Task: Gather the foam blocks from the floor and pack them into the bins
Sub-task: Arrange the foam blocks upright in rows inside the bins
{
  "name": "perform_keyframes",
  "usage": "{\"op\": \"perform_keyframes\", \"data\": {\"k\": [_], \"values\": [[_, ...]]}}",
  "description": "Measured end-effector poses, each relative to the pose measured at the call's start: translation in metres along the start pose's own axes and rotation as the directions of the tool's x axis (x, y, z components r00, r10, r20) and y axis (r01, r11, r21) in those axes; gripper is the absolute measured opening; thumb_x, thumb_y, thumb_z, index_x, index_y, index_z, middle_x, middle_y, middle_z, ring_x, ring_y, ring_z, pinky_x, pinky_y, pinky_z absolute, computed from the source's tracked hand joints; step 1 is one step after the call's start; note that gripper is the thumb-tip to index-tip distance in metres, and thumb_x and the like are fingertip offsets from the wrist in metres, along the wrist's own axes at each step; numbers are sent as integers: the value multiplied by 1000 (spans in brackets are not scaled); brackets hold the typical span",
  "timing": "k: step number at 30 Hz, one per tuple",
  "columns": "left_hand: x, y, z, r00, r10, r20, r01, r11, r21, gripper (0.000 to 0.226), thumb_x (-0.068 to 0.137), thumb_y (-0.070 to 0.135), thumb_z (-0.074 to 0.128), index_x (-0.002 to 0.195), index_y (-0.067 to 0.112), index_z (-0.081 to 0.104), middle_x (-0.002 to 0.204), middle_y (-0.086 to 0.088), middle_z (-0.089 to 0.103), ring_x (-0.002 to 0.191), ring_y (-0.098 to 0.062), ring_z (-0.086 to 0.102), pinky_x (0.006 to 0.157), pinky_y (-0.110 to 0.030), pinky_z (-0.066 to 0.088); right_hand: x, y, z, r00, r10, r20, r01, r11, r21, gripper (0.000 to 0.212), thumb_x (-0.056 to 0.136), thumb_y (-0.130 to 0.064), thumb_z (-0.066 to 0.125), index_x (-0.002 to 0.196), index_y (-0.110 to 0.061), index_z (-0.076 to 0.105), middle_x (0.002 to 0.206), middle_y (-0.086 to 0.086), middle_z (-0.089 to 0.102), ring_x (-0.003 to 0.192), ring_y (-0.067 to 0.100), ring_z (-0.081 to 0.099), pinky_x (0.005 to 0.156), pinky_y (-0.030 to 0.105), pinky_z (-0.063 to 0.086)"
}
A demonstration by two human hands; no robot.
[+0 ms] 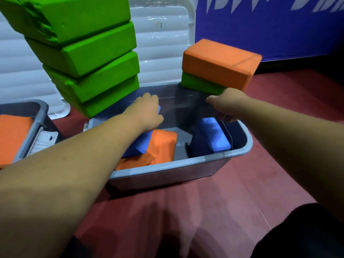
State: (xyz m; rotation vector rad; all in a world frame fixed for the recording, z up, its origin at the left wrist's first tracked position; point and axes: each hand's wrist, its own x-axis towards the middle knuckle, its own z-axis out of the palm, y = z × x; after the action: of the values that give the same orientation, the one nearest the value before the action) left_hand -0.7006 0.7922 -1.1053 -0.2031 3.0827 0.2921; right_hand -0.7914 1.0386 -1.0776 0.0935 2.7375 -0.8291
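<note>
I see my left hand (pixel 147 112) gripping a blue foam block (pixel 138 146) (matte, square-edged) inside the grey bin (pixel 167 167); whether my right hand (pixel 229 103) holds anything, I cannot tell.

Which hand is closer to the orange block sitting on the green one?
Right. The right hand is just below that orange block, beside the green block under it. The left hand is farther away, down in the bin, gripping a blue block.

Left hand (pixel 147 112) on blue block (pixel 138 144), right hand (pixel 228 102) over bin (pixel 186 162)
</note>
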Motion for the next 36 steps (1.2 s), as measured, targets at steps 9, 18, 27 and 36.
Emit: {"op": "perform_keyframes", "data": {"k": [9, 18, 27, 36], "values": [[22, 43, 29, 994, 84, 63, -72, 982, -174, 36, 89, 32, 64, 122, 16, 61, 118, -7, 63, 108, -28, 59, 93, -39, 51, -7, 22, -42, 981, 194, 29, -191, 914, 358, 90, 71, -89, 47, 104, -9, 69, 92, 11, 77, 80, 29, 73, 66, 35, 52], [7, 117, 45, 941, -58, 332, 164, 940, -299, 91, 81, 68, 74, 134, 0, 45, 96, -9, 66, 77, -21, 65, 60, -33, 49, -1, 33, -60, 966, 259, -17, -194, 761, 619, 84, 79, -84, 47, 125, -13, 57, 100, 16, 72, 81, 32, 75, 69, 41, 60], [9, 171, 75, 810, -247, 532, 461, 829, -317, 131, 72, 81, 74, 157, -2, 20, 151, -15, 45, 131, -32, 56, 107, -36, 45, 6, 28, -63, 976, 203, -83, -84, 694, 715, 66, 79, -68, 59, 128, -23, 59, 113, 8, 68, 83, 31, 74, 74, 46, 62], [13, 147, 66, 814, -221, 538, 535, 646, -544, 46, 82, 47, 71, 107, 10, 57, 109, -17, 60, 75, -40, 75, 64, -50, 65, -4, 45, -42, 976, 203, -72, -118, 786, 607, 84, 88, -80, 25, 128, -15, 60, 97, 16, 73, 80, 36, 73, 69, 42, 59]]}}
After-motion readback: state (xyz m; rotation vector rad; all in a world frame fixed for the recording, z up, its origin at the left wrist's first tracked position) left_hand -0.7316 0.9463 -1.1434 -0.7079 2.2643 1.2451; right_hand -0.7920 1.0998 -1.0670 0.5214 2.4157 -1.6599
